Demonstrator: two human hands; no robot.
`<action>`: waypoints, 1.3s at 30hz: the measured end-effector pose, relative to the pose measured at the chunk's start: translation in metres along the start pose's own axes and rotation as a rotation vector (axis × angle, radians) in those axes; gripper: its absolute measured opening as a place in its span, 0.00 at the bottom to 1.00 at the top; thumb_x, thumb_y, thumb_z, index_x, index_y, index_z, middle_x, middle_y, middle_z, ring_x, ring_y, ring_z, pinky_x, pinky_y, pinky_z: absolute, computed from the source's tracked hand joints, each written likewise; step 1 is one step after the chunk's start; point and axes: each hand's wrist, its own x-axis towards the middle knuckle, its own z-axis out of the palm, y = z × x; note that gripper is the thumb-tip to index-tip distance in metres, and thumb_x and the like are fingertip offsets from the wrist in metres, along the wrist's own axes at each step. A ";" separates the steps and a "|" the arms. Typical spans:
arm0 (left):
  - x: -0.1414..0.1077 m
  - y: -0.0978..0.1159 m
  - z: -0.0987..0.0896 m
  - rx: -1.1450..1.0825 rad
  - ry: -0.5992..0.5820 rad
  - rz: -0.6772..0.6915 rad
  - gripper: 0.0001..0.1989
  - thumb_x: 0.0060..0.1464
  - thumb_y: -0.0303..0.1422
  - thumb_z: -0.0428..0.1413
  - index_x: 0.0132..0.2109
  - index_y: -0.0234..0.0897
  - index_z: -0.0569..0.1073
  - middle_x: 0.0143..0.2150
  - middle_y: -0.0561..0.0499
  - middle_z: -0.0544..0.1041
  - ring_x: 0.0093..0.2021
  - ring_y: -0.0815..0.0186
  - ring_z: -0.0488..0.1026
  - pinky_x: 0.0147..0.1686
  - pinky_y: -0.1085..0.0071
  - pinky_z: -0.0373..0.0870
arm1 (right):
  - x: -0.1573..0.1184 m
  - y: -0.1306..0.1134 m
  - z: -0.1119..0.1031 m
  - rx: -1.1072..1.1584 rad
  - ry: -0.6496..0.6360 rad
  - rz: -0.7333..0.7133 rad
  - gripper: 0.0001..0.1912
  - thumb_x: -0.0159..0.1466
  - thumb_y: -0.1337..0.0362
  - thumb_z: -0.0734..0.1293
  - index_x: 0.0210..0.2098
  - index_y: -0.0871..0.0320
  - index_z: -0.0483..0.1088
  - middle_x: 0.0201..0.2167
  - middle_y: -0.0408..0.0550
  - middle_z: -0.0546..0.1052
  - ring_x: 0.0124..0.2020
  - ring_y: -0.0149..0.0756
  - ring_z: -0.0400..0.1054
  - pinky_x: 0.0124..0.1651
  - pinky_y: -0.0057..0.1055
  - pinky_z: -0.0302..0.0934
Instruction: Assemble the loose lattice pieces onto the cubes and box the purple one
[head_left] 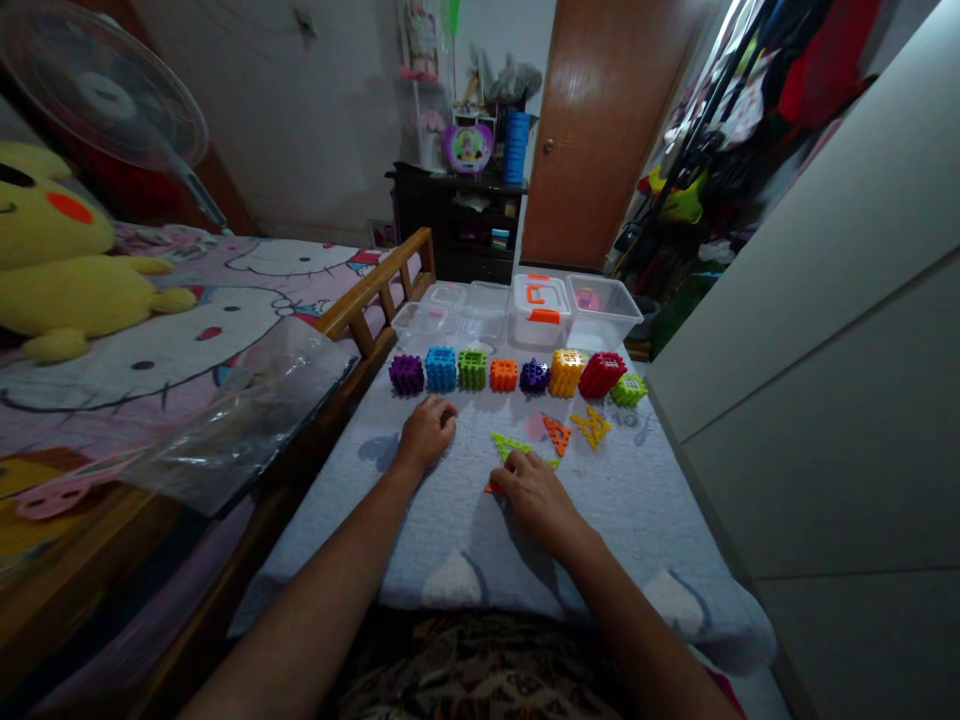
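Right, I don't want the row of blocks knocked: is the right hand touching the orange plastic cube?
Apart. The head view shows the right hand lower on the bedspread, with the green triangular piece lying between it and the orange plastic cube.

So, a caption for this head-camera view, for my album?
Left hand beside colourful toy blocks, right hand on a green plastic triangle.

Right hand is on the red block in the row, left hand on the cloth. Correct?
No: the right hand rests on the green triangular lattice piece, not the red block; the head view shows it. The left hand is on the cloth, as you said.
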 end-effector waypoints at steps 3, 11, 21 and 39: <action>0.000 0.000 0.001 -0.003 0.002 0.003 0.07 0.52 0.26 0.51 0.35 0.37 0.73 0.39 0.46 0.73 0.44 0.58 0.72 0.50 0.62 0.68 | 0.001 -0.004 0.001 0.003 -0.018 0.000 0.06 0.68 0.67 0.64 0.40 0.56 0.74 0.43 0.50 0.73 0.44 0.40 0.64 0.46 0.34 0.57; 0.001 -0.001 0.001 0.015 -0.001 0.007 0.06 0.52 0.26 0.51 0.35 0.38 0.73 0.39 0.46 0.73 0.44 0.58 0.72 0.50 0.61 0.69 | -0.002 0.020 -0.020 0.173 0.164 -0.024 0.16 0.61 0.80 0.61 0.43 0.57 0.69 0.47 0.50 0.71 0.47 0.37 0.65 0.48 0.30 0.60; 0.000 0.000 0.000 0.011 0.002 0.009 0.07 0.52 0.26 0.51 0.35 0.38 0.73 0.38 0.47 0.74 0.44 0.58 0.72 0.50 0.63 0.69 | 0.033 0.078 -0.020 0.125 0.371 0.037 0.12 0.64 0.76 0.60 0.40 0.56 0.71 0.43 0.51 0.72 0.44 0.38 0.67 0.43 0.30 0.61; 0.000 0.001 -0.001 0.015 0.003 0.001 0.06 0.52 0.26 0.51 0.34 0.39 0.72 0.38 0.48 0.73 0.43 0.59 0.72 0.49 0.62 0.70 | 0.007 0.104 0.013 0.174 0.516 0.209 0.13 0.63 0.64 0.65 0.46 0.60 0.74 0.46 0.56 0.74 0.48 0.45 0.65 0.55 0.42 0.58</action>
